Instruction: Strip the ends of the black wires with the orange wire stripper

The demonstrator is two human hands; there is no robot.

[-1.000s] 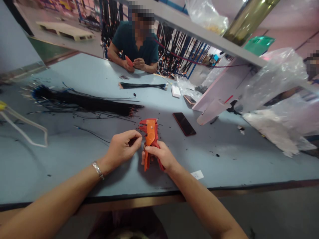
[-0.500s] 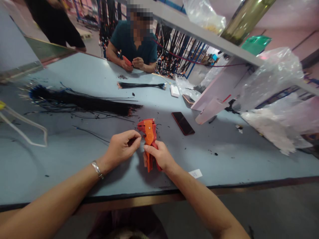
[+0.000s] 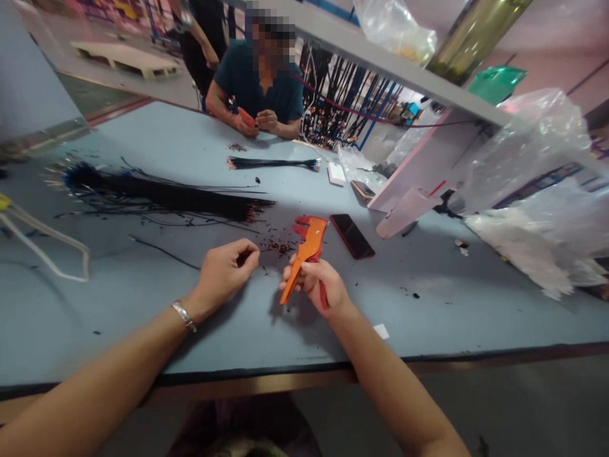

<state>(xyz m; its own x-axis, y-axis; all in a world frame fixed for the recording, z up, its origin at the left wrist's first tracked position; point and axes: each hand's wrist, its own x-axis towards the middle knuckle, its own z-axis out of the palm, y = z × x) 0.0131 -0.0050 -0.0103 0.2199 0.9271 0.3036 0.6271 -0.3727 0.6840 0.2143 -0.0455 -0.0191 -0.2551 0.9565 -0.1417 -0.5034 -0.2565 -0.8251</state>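
Note:
My left hand (image 3: 227, 274) is closed in a pinch above the table, with a thin black cable (image 3: 164, 250) running out of it to the left. Its blue-tipped far end lies over the tabletop. My right hand (image 3: 320, 283) grips an orange and red wire stripper (image 3: 311, 238) by its handles, the head pointing up and away. Small dark scraps (image 3: 280, 246) lie on the table between my left hand and the tool's head. Beyond them, a large bundle of black cables (image 3: 162, 195) stretches across the left side.
A phone (image 3: 352, 236) lies right of the tool. A small cable bundle (image 3: 273, 164) and a white box (image 3: 335, 173) are farther back, before a seated person (image 3: 266, 92) holding a red tool. Plastic bags (image 3: 518, 149) hang at the right; a white frame (image 3: 52, 244) is at left.
My right hand has moved the stripper up and to the right, tilting it away from my left hand; its handles are spread wider. My left hand has shifted left with the cable. A standing person has moved right.

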